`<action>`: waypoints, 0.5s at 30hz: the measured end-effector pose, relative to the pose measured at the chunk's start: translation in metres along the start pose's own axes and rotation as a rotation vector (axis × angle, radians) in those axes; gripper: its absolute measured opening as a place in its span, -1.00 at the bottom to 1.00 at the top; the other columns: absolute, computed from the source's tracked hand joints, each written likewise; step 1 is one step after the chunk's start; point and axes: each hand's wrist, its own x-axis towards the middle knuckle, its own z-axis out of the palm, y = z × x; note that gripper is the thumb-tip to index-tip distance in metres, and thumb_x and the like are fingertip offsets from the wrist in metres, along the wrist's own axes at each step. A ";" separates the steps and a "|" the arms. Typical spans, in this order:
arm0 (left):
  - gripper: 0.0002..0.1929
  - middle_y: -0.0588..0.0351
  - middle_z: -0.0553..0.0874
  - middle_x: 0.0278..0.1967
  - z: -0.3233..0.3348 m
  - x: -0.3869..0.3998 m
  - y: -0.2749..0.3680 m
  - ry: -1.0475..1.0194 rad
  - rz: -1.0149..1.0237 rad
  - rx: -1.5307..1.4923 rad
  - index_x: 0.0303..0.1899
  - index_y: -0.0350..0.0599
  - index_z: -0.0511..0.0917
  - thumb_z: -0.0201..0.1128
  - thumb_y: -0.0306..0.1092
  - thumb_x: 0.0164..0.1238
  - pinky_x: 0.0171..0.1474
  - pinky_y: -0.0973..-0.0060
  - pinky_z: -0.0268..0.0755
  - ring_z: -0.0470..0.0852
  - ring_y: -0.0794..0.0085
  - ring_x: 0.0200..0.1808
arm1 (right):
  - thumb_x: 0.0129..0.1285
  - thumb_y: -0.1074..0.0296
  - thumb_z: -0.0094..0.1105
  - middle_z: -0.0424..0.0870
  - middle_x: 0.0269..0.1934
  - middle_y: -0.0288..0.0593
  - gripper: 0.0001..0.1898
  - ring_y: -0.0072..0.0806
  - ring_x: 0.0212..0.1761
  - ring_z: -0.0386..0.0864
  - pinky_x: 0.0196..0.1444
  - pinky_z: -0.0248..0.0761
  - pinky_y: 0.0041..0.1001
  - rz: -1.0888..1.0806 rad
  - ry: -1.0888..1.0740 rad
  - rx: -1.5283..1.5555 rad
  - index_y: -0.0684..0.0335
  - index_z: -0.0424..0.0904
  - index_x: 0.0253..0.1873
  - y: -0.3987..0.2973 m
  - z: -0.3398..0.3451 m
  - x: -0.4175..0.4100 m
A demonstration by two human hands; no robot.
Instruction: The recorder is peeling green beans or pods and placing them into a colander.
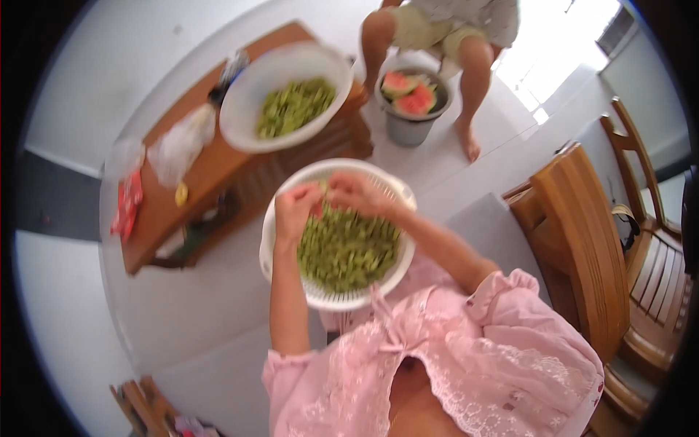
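Note:
A white plastic colander (270,232) sits in front of me, at my lap, holding a heap of chopped green vegetable pieces (349,251). Over its far side, my left hand (299,205) and my right hand (357,192) meet with bent fingers. A small light-green vegetable piece (324,187) shows between the fingertips of both hands, though blur hides its exact shape. Beyond the colander, a large white basin (237,112) stands on a wooden bench (215,164) with more cut green pieces (297,106) in it.
A grey bucket (409,130) with watermelon pieces (418,101) stands between a seated person's legs (475,82). Plastic bags (183,142), a red packet (128,205) and a small yellow item (182,194) lie on the bench. Wooden chairs (584,240) stand at right.

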 end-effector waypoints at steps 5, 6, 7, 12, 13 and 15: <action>-0.80 0.14 0.57 -0.57 -0.007 -0.001 -0.011 -0.036 -0.020 -0.207 -0.29 -0.43 0.54 0.16 -0.48 0.07 -0.56 0.68 0.34 0.47 0.60 -0.62 | 0.21 0.31 0.02 0.45 -0.57 -0.36 -0.84 -0.72 -0.56 0.37 -0.54 0.23 -0.72 0.032 -0.075 0.106 0.30 0.37 -0.28 -0.002 0.002 0.006; -0.80 0.14 0.57 -0.57 -0.005 -0.003 -0.011 -0.035 -0.029 -0.208 -0.29 -0.43 0.54 0.16 -0.48 0.07 -0.56 0.68 0.34 0.47 0.60 -0.62 | 0.22 0.32 0.02 0.45 -0.57 -0.36 -0.84 -0.72 -0.56 0.37 -0.55 0.23 -0.72 0.037 -0.079 0.132 0.30 0.37 -0.27 0.000 0.003 0.004; -0.82 0.15 0.56 -0.61 -0.003 -0.004 -0.011 -0.002 -0.017 -0.166 -0.31 -0.41 0.56 0.16 -0.48 0.06 -0.58 0.69 0.32 0.46 0.61 -0.64 | 0.22 0.32 0.01 0.45 -0.57 -0.36 -0.84 -0.72 -0.56 0.37 -0.55 0.23 -0.72 0.039 -0.082 0.157 0.30 0.37 -0.27 0.002 0.003 0.003; -0.83 0.17 0.54 -0.67 0.002 -0.006 -0.005 0.055 0.004 -0.059 -0.35 -0.39 0.57 0.15 -0.47 0.05 -0.61 0.72 0.29 0.43 0.63 -0.68 | 0.22 0.31 0.00 0.47 -0.55 -0.36 -0.83 -0.72 -0.54 0.39 -0.52 0.26 -0.71 0.054 -0.058 0.077 0.32 0.40 -0.25 0.002 0.001 0.004; -0.83 0.17 0.54 -0.67 0.003 -0.007 -0.004 0.075 -0.006 -0.012 -0.35 -0.39 0.57 0.15 -0.48 0.05 -0.61 0.72 0.29 0.43 0.64 -0.68 | 0.21 0.33 0.00 0.47 -0.56 -0.35 -0.83 -0.71 -0.54 0.39 -0.52 0.27 -0.70 0.036 -0.026 -0.001 0.33 0.41 -0.26 0.000 0.001 0.003; -0.84 0.17 0.53 -0.67 0.006 -0.006 -0.001 0.088 -0.006 0.035 -0.35 -0.39 0.58 0.15 -0.48 0.05 -0.61 0.72 0.28 0.43 0.64 -0.68 | 0.20 0.34 0.01 0.47 -0.57 -0.34 -0.84 -0.70 -0.54 0.40 -0.51 0.28 -0.68 0.010 0.013 -0.083 0.33 0.42 -0.27 -0.004 0.000 0.002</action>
